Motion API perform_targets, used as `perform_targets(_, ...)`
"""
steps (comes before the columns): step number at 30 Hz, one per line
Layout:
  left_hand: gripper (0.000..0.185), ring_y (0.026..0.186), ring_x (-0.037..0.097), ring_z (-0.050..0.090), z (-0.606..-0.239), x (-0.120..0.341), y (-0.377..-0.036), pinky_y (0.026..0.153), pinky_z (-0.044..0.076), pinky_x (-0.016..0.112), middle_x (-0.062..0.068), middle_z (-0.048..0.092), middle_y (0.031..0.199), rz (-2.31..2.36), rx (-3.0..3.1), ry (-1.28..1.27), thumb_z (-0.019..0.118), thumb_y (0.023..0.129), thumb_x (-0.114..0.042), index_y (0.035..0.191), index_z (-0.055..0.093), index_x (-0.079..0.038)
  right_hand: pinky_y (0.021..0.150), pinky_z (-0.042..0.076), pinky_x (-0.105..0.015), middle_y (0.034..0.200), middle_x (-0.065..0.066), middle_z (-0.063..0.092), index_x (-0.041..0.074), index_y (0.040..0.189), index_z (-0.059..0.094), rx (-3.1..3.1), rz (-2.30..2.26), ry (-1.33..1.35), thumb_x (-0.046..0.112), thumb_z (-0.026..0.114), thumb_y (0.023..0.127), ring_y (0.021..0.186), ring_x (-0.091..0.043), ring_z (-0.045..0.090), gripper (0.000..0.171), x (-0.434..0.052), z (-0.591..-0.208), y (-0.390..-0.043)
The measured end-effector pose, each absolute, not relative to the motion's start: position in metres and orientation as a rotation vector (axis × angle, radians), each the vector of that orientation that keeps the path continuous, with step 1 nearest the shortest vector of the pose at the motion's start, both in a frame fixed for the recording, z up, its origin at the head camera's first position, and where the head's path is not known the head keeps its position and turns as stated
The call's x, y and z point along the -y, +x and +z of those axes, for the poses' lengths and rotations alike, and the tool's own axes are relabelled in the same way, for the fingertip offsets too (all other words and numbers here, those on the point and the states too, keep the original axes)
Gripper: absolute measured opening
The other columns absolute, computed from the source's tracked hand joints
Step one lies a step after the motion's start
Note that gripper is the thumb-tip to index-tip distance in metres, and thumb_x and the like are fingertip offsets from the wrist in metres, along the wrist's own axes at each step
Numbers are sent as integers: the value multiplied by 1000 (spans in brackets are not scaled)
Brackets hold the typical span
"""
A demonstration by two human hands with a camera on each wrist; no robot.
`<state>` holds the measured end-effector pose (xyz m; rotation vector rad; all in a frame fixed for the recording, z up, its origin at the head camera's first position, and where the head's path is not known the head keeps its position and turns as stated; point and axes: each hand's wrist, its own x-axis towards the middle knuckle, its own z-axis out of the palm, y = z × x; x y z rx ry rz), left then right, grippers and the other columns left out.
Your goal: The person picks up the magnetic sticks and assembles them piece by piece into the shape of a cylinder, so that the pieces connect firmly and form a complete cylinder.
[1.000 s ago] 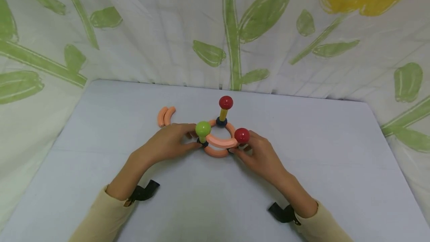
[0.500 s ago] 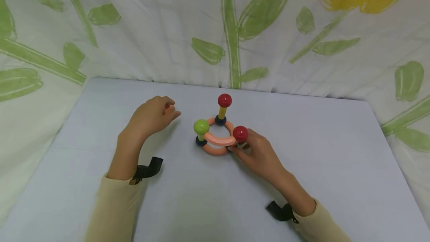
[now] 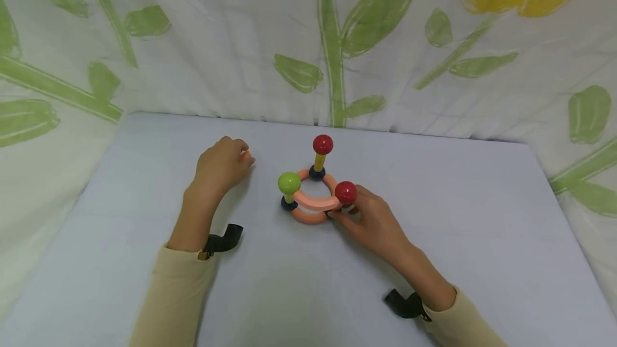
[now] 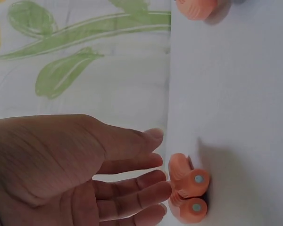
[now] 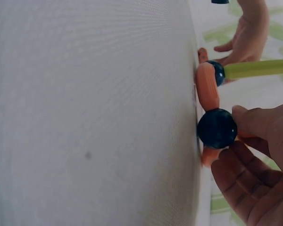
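Note:
A toy structure (image 3: 313, 200) stands mid-table: orange curved pieces in a ring, dark blue balls, short posts topped by a green ball (image 3: 289, 182) and two red balls (image 3: 322, 144). My right hand (image 3: 344, 212) pinches its near right corner, below the nearer red ball (image 3: 346, 193). In the right wrist view, my right hand's (image 5: 238, 141) thumb and fingers close around a dark blue ball (image 5: 217, 128). My left hand (image 3: 241, 158) lies over two loose orange curved pieces (image 3: 247, 156). In the left wrist view, the left hand's (image 4: 160, 160) fingers (image 4: 153, 187) are fairly straight, their tips at the pieces (image 4: 188, 186).
The pale table (image 3: 308, 283) is backed and flanked by a white cloth (image 3: 241, 42) printed with green leaves and a yellow flower. Black wrist straps (image 3: 224, 240) show at both cuffs.
My left hand has left the green ball's post and moved back and left to the two loose orange pieces. The right hand and the structure have stayed put.

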<state>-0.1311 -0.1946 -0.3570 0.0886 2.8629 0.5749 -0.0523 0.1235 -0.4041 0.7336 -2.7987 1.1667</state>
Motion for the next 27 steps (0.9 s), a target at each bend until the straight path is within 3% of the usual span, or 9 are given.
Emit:
perform_targets(5, 21, 83, 29, 58, -360, 191, -133, 69, 47, 40, 17, 63, 89, 583, -2891, 105, 62, 104, -14, 97, 69, 4, 81, 64, -32, 105, 1, 73, 13, 118, 72, 2813, 1153, 747, 15, 86, 90, 95, -14, 71, 31, -125, -402, -53)
perform_targets(7, 21, 77, 25, 53, -361, 191, -133, 67, 43, 36, 13, 58, 82, 614, -2894, 108, 61, 104, -12, 91, 68, 3, 81, 64, -34, 103, 0, 74, 12, 118, 71, 2796, 1155, 760, 14, 86, 90, 95, -15, 71, 32, -125, -402, -53)
perform_targets(9, 22, 77, 26, 56, -361, 191, -133, 68, 46, 36, 15, 63, 83, 644, -2886, 110, 60, 106, -11, 96, 71, 5, 81, 65, -36, 102, -2, 75, 10, 118, 69, 2771, 1162, 774, 11, 86, 89, 95, -17, 73, 33, -125, -402, -52)
perform_targets(13, 27, 88, 31, 66, -362, 190, -131, 80, 55, 44, 23, 75, 105, 673, -2881, 115, 60, 107, -12, 117, 73, 8, 81, 66, -37, 102, -4, 77, 8, 117, 68, 2756, 1167, 778, 7, 85, 89, 94, -18, 74, 33, -124, -403, -50)
perform_targets(23, 28, 104, 40, 74, -367, 184, -132, 88, 59, 53, 24, 77, 118, 723, -2883, 127, 63, 106, -15, 124, 74, 4, 79, 66, -35, 100, -6, 78, 6, 115, 71, 2759, 1099, 760, 7, 86, 88, 91, -19, 75, 31, -122, -404, -50)
perform_targets(27, 27, 97, 36, 74, -371, 182, -134, 82, 59, 50, 22, 78, 116, 743, -2885, 135, 65, 105, -16, 125, 74, 1, 78, 65, -34, 96, -5, 77, 6, 112, 71, 2754, 1070, 767, 7, 86, 88, 89, -17, 74, 28, -122, -405, -50)
